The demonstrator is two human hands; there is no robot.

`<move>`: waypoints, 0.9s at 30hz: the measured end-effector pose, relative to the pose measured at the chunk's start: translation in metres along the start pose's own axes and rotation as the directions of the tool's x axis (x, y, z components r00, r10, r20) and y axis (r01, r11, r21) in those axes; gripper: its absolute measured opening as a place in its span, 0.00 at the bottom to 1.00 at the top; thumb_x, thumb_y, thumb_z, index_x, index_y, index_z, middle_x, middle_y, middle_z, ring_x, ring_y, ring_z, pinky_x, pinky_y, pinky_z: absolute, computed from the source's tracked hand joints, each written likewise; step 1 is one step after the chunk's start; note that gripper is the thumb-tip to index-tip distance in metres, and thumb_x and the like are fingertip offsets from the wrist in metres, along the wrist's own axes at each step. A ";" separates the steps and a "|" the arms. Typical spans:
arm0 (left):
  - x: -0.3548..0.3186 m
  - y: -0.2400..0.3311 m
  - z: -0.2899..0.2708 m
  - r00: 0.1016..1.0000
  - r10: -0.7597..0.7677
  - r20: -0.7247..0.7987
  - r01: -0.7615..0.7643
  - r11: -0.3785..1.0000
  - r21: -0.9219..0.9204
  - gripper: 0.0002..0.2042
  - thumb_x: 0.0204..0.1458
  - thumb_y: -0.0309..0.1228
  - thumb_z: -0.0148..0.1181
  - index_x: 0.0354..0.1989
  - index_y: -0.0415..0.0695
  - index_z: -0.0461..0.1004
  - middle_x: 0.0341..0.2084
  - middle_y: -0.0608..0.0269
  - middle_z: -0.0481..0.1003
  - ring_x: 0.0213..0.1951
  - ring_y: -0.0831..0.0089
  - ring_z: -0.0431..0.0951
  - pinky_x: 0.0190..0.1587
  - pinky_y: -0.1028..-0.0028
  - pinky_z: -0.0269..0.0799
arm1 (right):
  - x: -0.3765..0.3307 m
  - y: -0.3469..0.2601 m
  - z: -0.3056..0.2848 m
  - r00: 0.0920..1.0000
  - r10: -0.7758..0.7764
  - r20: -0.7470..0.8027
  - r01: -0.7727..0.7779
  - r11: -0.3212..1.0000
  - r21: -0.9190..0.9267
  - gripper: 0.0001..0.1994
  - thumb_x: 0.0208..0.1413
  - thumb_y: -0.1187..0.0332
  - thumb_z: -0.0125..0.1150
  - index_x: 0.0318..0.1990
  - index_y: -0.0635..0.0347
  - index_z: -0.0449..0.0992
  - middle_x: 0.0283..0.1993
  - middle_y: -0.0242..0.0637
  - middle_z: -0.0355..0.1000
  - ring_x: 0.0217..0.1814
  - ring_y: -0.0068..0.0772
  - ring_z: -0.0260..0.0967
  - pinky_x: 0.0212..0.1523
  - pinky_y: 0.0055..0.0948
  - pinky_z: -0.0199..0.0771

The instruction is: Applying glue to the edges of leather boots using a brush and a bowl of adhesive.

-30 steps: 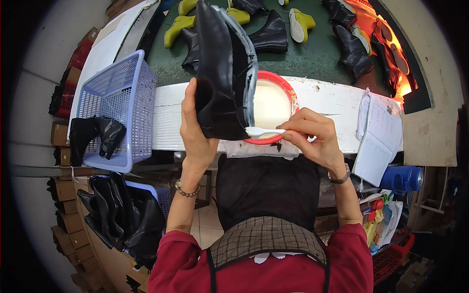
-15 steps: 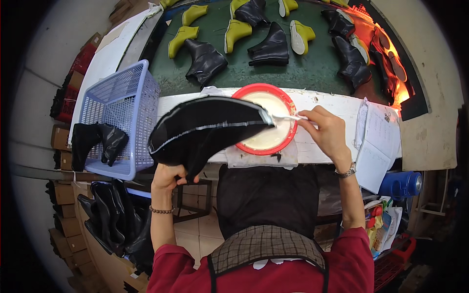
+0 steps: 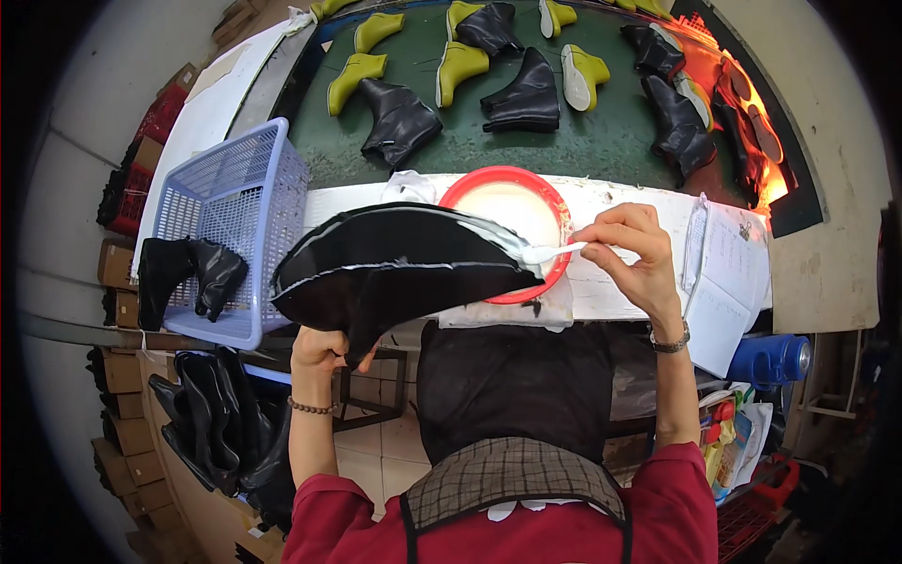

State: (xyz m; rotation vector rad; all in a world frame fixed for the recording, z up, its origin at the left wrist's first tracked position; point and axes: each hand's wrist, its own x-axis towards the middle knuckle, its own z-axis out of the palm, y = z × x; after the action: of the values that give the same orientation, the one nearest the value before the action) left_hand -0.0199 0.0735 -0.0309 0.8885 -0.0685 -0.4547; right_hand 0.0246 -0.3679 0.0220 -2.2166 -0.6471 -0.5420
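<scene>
My left hand (image 3: 319, 350) is closed around the lower part of a black boot upper (image 3: 404, 240). Its curved open side faces up, with a pale line along its edges. Between the thumb and fingers of my right hand (image 3: 634, 252) is a thin white brush (image 3: 562, 251), its tip touching the upper's right end. Wet white paste shows along the far edge there. Behind and partly beneath the upper stands a red bowl (image 3: 554, 191) holding creamy white paste (image 3: 515, 211); the upper hides part of it.
Across the white ledge (image 3: 611, 191) lies a green bench surface (image 3: 395, 174) with several black boots (image 3: 528, 94) and yellow boot forms (image 3: 460, 70). A blue basket (image 3: 274, 235) stands left, black boots beside it. An open notebook (image 3: 728, 273) and blue flask (image 3: 772, 358) are right. Orange light glows far right.
The boot upper has shifted slightly left and toward me, its right end lower. My right hand and the brush have moved a little nearer and right, and more white paste shows along the far edge.
</scene>
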 end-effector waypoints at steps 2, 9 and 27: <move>-0.005 -0.008 -0.014 0.999 -0.045 -0.002 0.045 0.999 0.027 0.36 0.23 0.12 0.49 0.53 0.23 0.71 0.26 0.34 0.78 0.13 0.60 0.75 0.10 0.74 0.58 | 0.000 0.000 0.000 1.000 0.002 0.007 -0.002 1.000 0.008 0.09 0.51 0.67 0.75 0.41 0.49 0.88 0.34 0.24 0.78 0.40 0.24 0.73 0.50 0.30 0.59; 0.006 -0.013 0.014 0.936 -0.346 0.060 0.338 0.935 0.105 0.30 0.30 0.11 0.51 0.50 0.25 0.74 0.23 0.45 0.78 0.12 0.71 0.69 0.15 0.72 0.67 | 0.039 -0.008 0.001 0.988 -0.108 0.106 0.100 0.992 0.075 0.08 0.54 0.65 0.73 0.41 0.51 0.88 0.35 0.24 0.78 0.41 0.24 0.71 0.52 0.31 0.58; 0.033 -0.041 0.064 0.743 -0.639 0.197 0.607 0.768 0.201 0.24 0.34 0.11 0.50 0.46 0.24 0.75 0.29 0.31 0.80 0.13 0.72 0.69 0.12 0.78 0.49 | 0.096 -0.030 0.039 0.878 -0.429 0.212 0.382 0.895 0.232 0.08 0.50 0.64 0.77 0.38 0.48 0.88 0.38 0.23 0.76 0.43 0.25 0.71 0.53 0.32 0.58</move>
State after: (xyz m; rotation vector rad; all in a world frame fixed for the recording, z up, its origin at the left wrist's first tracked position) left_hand -0.0200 -0.0095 -0.0256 0.9624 -0.0309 -1.2166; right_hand 0.0887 -0.2938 0.0673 -1.9945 -1.2711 -0.3795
